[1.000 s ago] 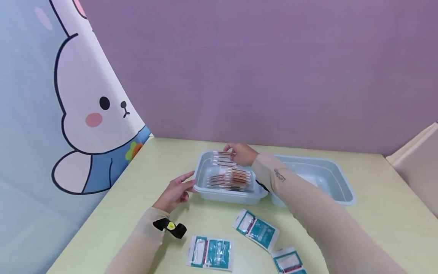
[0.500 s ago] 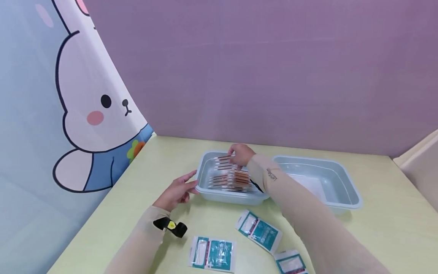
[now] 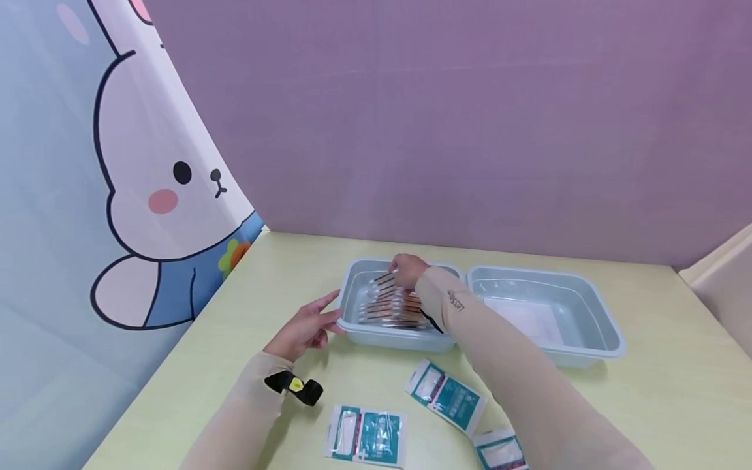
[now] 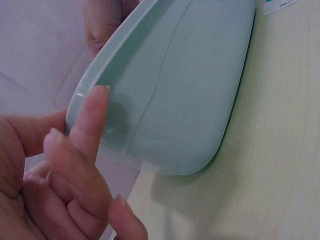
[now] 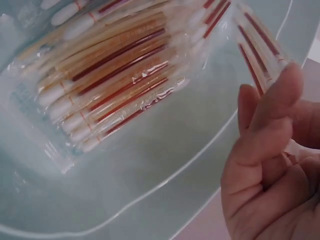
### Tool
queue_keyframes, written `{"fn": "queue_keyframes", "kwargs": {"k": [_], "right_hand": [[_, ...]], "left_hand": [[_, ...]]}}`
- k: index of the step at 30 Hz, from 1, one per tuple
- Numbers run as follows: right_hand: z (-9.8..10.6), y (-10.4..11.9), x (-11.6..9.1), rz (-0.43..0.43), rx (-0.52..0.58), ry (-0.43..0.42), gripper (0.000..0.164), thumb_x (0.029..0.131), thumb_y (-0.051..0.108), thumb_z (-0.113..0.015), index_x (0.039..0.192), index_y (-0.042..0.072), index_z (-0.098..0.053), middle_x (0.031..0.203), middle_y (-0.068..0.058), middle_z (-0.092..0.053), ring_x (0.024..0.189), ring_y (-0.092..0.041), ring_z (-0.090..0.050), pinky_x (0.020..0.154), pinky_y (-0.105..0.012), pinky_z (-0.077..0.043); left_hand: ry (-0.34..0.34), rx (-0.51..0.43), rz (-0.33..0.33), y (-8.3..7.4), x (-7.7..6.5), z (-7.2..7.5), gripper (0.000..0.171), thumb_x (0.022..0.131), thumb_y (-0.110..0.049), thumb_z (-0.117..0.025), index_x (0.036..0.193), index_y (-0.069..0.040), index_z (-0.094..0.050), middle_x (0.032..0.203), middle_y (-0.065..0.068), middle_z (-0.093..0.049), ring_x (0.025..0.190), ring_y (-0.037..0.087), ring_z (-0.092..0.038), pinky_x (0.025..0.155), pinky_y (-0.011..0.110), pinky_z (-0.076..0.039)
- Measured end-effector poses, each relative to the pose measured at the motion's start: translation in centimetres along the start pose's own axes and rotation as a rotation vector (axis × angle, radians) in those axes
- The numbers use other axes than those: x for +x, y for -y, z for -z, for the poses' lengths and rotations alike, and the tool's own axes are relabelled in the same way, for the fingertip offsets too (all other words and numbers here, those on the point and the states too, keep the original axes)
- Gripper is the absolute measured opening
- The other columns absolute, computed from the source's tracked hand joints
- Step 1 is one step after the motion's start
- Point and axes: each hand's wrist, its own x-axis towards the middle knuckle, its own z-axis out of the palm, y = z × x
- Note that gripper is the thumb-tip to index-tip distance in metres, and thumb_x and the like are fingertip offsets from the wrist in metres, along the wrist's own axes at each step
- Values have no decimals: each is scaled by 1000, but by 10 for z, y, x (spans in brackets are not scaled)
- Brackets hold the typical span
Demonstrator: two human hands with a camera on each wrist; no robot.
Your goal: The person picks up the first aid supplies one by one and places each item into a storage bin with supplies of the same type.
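My left hand (image 3: 302, 329) grips the left rim of a pale blue plastic basin (image 3: 399, 339). In the left wrist view its thumb is at the rim and a finger lies against the outer wall (image 4: 180, 95). Over the back of the same basin, my right hand (image 3: 409, 269) pinches a clear packet of iodine cotton swabs (image 5: 257, 45) with reddish-brown sticks. Below that hand, more packets of iodine cotton swabs (image 5: 110, 75) lie heaped in the basin, their white tips pointing left in the head view. The right forearm hides part of the basin.
A second pale blue basin (image 3: 587, 307) stands directly to the right, with a whitish flat patch on its floor. Nearer me lie three teal-and-white packets (image 3: 365, 436) on the pale yellow table (image 3: 658, 398). Behind the table rises a purple partition (image 3: 446, 130).
My right hand has come down and slightly nearer, bringing the pinched swab packet from the basin's back edge towards the heap, now slanted. The left hand keeps its grip on the rim.
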Motion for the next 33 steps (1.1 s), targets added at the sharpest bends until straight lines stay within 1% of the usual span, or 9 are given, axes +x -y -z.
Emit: {"fn": "queue_keyframes", "kwargs": {"k": [6, 9, 11, 15, 17, 21, 26, 30, 33], "right_hand": [[6, -8, -7, -41, 21, -19, 48, 84, -11, -54, 132, -2, -50, 133, -22, -50, 55, -15, -56, 52, -26, -47], [20, -16, -20, -39, 7, -20, 49, 84, -7, -59, 132, 0, -52, 132, -22, -51, 60, -19, -60, 50, -25, -46], [34, -26, -30, -25, -22, -25, 47, 85, -4, -61, 130, 0, -53, 129, -21, -53, 61, -18, -61, 48, -24, -44], [65, -53, -50, 6, -54, -50, 44, 85, 0, -61, 129, -2, -54, 118, -23, -59, 55, -15, -60, 45, -22, -41], [80, -68, -59, -10, -48, -60, 45, 84, 0, -60, 128, -3, -53, 109, -23, -61, 53, -13, -59, 45, -21, -39], [104, -97, -80, -58, -41, -81, 42, 84, 0, -58, 125, -6, -53, 104, -21, -60, 53, -13, -58, 47, -23, -40], [126, -129, -106, -119, -31, -94, 32, 89, 7, -62, 116, -7, -54, 95, -15, -59, 58, -17, -58, 52, -28, -42], [138, -154, -126, -130, -28, -95, 34, 89, 11, -62, 114, -9, -52, 85, -9, -57, 61, -17, -58, 55, -30, -42], [143, -169, -137, -148, -36, -91, 39, 88, 14, -61, 117, -10, -50, 83, -8, -57, 62, -16, -58, 56, -31, -42]], "left_hand": [[6, -5, -4, 3, 2, -3, 55, 100, -20, -52, 151, -15, -31, 69, 1, -68, 45, 10, -41, 48, 23, -32], [3, 19, -9, 7, 3, -4, 55, 99, -21, -53, 150, -14, -32, 71, 2, -69, 46, 10, -41, 49, 23, -33], [-19, 46, -22, 8, 3, -3, 55, 99, -22, -55, 149, -13, -35, 72, 3, -69, 47, 11, -41, 50, 23, -34], [-84, 77, -47, 6, 6, 1, 53, 97, -22, -58, 146, -10, -40, 71, 2, -69, 47, 10, -41, 50, 23, -35], [-107, 78, -47, 4, 8, 5, 54, 97, -22, -58, 146, -9, -40, 70, 1, -69, 46, 9, -41, 50, 22, -35], [-140, 93, -48, 3, 11, 11, 58, 98, -24, -56, 149, -8, -33, 70, -1, -68, 45, 9, -42, 49, 22, -36], [-204, 144, -53, 3, 9, 20, 65, 101, -28, -50, 152, -4, -19, 74, -1, -68, 48, 10, -45, 54, 25, -39], [-240, 188, -47, 5, 2, 30, 59, 104, -27, -40, 150, 2, -18, 73, -1, -67, 49, 12, -47, 56, 27, -39], [-259, 251, -48, 10, -4, 39, 54, 102, -19, -39, 148, 3, -22, 74, 2, -67, 49, 14, -47, 56, 28, -40]]}}
